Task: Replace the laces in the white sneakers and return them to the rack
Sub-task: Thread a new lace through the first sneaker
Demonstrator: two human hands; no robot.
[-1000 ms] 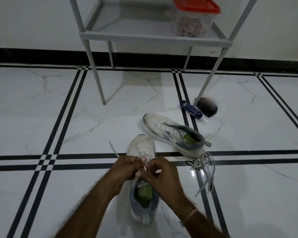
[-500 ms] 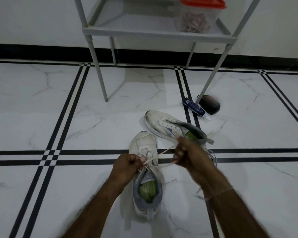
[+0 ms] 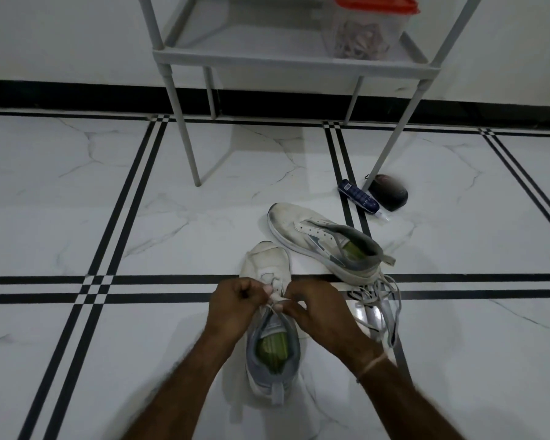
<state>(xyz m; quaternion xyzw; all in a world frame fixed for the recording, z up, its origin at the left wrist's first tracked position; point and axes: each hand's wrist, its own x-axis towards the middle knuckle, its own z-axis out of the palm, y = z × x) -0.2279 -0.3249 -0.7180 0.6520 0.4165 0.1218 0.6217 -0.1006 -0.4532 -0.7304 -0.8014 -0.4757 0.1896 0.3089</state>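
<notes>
Between both hands [image 3: 235, 308], lace [image 3: 279, 300] over sneaker [image 3: 267, 258].

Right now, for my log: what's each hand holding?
Left hand: pinches the thin white lace of the near white sneaker.
Right hand: pinches the same lace.

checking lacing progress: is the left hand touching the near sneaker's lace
Touching. Head view shows the left hand pinching the white lace over the near sneaker.
</notes>
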